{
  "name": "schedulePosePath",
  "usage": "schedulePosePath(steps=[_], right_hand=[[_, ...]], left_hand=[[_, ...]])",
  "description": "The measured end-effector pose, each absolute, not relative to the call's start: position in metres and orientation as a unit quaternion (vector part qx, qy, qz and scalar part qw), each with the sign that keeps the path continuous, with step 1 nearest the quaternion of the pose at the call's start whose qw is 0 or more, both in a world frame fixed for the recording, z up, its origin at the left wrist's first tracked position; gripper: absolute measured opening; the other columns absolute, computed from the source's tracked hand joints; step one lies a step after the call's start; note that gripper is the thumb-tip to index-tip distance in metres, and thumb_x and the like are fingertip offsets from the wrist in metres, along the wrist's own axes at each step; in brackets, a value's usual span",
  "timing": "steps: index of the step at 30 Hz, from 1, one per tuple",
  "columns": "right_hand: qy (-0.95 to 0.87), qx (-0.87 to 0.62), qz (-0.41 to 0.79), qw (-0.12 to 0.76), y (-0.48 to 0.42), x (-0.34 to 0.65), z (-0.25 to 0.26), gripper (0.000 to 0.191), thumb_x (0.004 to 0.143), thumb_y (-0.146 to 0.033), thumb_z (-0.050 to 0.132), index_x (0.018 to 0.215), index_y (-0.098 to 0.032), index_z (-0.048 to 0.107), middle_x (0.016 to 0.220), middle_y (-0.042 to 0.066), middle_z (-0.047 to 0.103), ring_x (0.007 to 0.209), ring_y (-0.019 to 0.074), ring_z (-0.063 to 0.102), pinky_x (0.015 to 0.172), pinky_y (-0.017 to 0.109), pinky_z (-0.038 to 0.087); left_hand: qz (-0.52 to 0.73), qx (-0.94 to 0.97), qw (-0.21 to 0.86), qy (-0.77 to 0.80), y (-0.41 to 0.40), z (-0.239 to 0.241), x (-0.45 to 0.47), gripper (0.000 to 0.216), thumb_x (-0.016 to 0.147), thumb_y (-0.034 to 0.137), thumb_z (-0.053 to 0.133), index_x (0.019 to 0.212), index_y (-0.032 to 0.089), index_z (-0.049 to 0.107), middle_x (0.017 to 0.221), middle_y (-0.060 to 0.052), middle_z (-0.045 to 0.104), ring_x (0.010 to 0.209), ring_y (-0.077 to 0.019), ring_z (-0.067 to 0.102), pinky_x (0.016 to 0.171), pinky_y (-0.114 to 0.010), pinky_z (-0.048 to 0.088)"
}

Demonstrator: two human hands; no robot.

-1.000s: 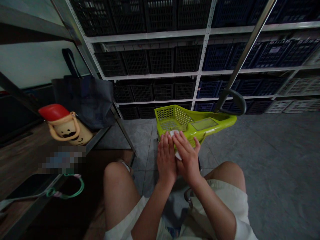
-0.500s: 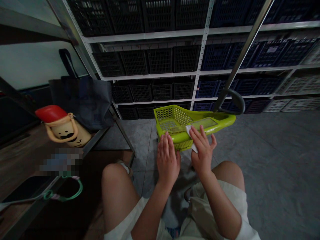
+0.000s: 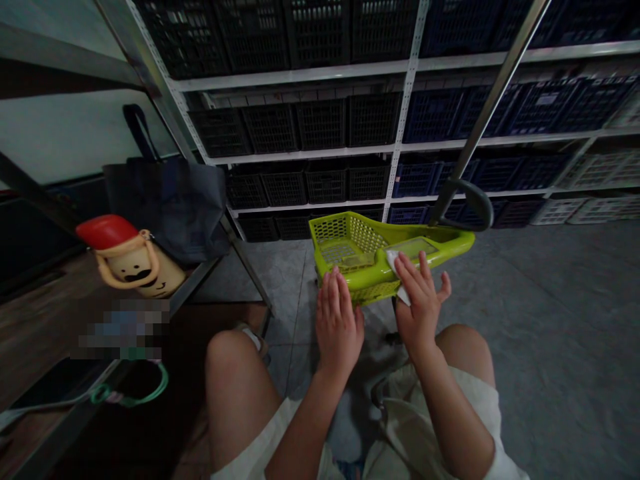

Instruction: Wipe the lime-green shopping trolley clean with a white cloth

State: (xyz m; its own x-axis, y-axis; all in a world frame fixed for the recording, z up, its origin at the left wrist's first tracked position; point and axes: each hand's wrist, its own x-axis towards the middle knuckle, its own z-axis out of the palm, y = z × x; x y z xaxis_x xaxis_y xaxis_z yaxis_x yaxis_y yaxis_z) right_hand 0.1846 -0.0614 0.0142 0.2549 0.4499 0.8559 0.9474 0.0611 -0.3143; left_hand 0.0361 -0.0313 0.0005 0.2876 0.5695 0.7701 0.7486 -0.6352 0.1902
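Note:
A lime-green plastic basket (image 3: 350, 243) with a flat green handle part stands in front of my knees. My left hand (image 3: 337, 319) lies flat, fingers stretched out, against the basket's near rim. My right hand (image 3: 419, 303) presses a white cloth (image 3: 395, 265) onto the basket's near edge further right, fingers spread over the cloth.
Shelving (image 3: 400, 100) with rows of dark crates fills the back. A grey pole with a black curved handle (image 3: 467, 197) rises behind the basket. At left, a shelf holds a dark bag (image 3: 170, 200), a red-capped bottle with a face (image 3: 130, 260) and a phone (image 3: 55, 387). Grey tiled floor lies to the right.
My right hand slid the white cloth rightward along the basket's near edge, away from my left hand. My left hand stayed on the rim.

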Motion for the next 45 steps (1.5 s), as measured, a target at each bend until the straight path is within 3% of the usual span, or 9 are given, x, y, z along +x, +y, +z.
schedulePosePath(steps=[3, 7, 12, 18, 21, 26, 34, 41, 45], right_hand=[[-0.563, -0.633, -0.24, 0.474, -0.062, 0.161, 0.014, 0.076, 0.075, -0.005, 0.04, 0.147, -0.028, 0.045, 0.145, 0.006, 0.059, 0.148, 0.025, 0.036, 0.118, 0.053, 0.013], [-0.658, -0.586, -0.184, 0.435, -0.068, 0.121, 0.015, 0.075, 0.077, -0.008, 0.041, 0.151, -0.026, 0.039, 0.15, 0.007, 0.054, 0.148, 0.0219, 0.036, 0.12, 0.048, 0.013], [-0.644, -0.602, -0.212, 0.421, -0.069, 0.142, 0.014, 0.078, 0.073, -0.006, 0.041, 0.147, -0.029, 0.045, 0.146, 0.004, 0.058, 0.151, 0.0267, 0.029, 0.119, 0.057, 0.004], [-0.526, -0.664, -0.247, 0.47, -0.064, 0.179, 0.019, 0.077, 0.07, -0.006, 0.041, 0.142, -0.03, 0.052, 0.142, 0.004, 0.062, 0.152, 0.0324, 0.026, 0.115, 0.065, 0.012], [-0.566, -0.652, -0.223, 0.452, -0.066, 0.153, 0.02, 0.076, 0.073, -0.006, 0.042, 0.144, -0.029, 0.049, 0.144, 0.004, 0.06, 0.152, 0.0296, 0.025, 0.117, 0.061, 0.012], [-0.667, -0.591, -0.19, 0.413, -0.07, 0.119, 0.019, 0.073, 0.078, -0.008, 0.042, 0.148, -0.027, 0.043, 0.149, 0.003, 0.055, 0.151, 0.0228, 0.029, 0.121, 0.049, 0.007], [-0.546, -0.649, -0.262, 0.46, -0.061, 0.176, 0.015, 0.072, 0.075, -0.007, 0.04, 0.141, -0.032, 0.053, 0.139, 0.002, 0.064, 0.151, 0.0307, 0.029, 0.115, 0.063, 0.01], [-0.667, -0.579, -0.211, 0.419, -0.066, 0.125, 0.017, 0.067, 0.08, -0.009, 0.041, 0.145, -0.026, 0.047, 0.146, 0.003, 0.058, 0.151, 0.0256, 0.029, 0.121, 0.051, 0.005], [-0.65, -0.592, -0.245, 0.408, -0.064, 0.157, 0.015, 0.074, 0.073, -0.006, 0.041, 0.143, -0.03, 0.05, 0.142, 0.0, 0.062, 0.153, 0.0278, 0.025, 0.12, 0.058, 0.004]], left_hand=[[-0.431, -0.793, 0.111, -0.417, -0.03, -0.003, 0.039, 0.083, 0.094, 0.017, 0.051, 0.159, 0.006, 0.001, 0.158, -0.025, 0.037, 0.152, -0.0325, 0.024, 0.117, -0.052, 0.039], [-0.433, -0.777, 0.131, -0.438, -0.026, -0.011, 0.04, 0.075, 0.095, 0.006, 0.037, 0.16, 0.012, 0.0, 0.156, -0.021, 0.043, 0.151, -0.0271, 0.028, 0.115, -0.05, 0.043], [-0.43, -0.793, 0.113, -0.417, -0.026, -0.007, 0.034, 0.078, 0.095, 0.013, 0.046, 0.16, 0.011, 0.003, 0.157, -0.023, 0.04, 0.151, -0.03, 0.029, 0.116, -0.051, 0.041], [-0.423, -0.798, 0.104, -0.416, -0.031, 0.0, 0.035, 0.083, 0.093, 0.016, 0.053, 0.159, 0.007, 0.004, 0.157, -0.025, 0.039, 0.152, -0.0318, 0.025, 0.117, -0.051, 0.038], [-0.434, -0.791, 0.11, -0.418, -0.029, -0.005, 0.038, 0.078, 0.096, 0.018, 0.048, 0.159, 0.008, 0.004, 0.157, -0.024, 0.039, 0.152, -0.0309, 0.025, 0.117, -0.051, 0.039], [-0.435, -0.777, 0.124, -0.438, -0.024, -0.012, 0.037, 0.07, 0.096, 0.005, 0.032, 0.16, 0.014, 0.005, 0.156, -0.018, 0.044, 0.151, -0.0246, 0.03, 0.116, -0.048, 0.041], [-0.422, -0.801, 0.097, -0.414, -0.031, 0.002, 0.033, 0.08, 0.094, 0.016, 0.049, 0.159, 0.008, 0.003, 0.158, -0.023, 0.038, 0.152, -0.0311, 0.026, 0.118, -0.05, 0.038], [-0.424, -0.784, 0.119, -0.437, -0.025, -0.007, 0.035, 0.072, 0.096, 0.009, 0.037, 0.159, 0.011, 0.002, 0.156, -0.02, 0.043, 0.151, -0.0257, 0.029, 0.116, -0.048, 0.042], [-0.422, -0.801, 0.126, -0.407, -0.023, -0.005, 0.029, 0.079, 0.094, 0.014, 0.049, 0.159, 0.008, 0.005, 0.157, -0.022, 0.041, 0.151, -0.0292, 0.028, 0.117, -0.048, 0.039]])
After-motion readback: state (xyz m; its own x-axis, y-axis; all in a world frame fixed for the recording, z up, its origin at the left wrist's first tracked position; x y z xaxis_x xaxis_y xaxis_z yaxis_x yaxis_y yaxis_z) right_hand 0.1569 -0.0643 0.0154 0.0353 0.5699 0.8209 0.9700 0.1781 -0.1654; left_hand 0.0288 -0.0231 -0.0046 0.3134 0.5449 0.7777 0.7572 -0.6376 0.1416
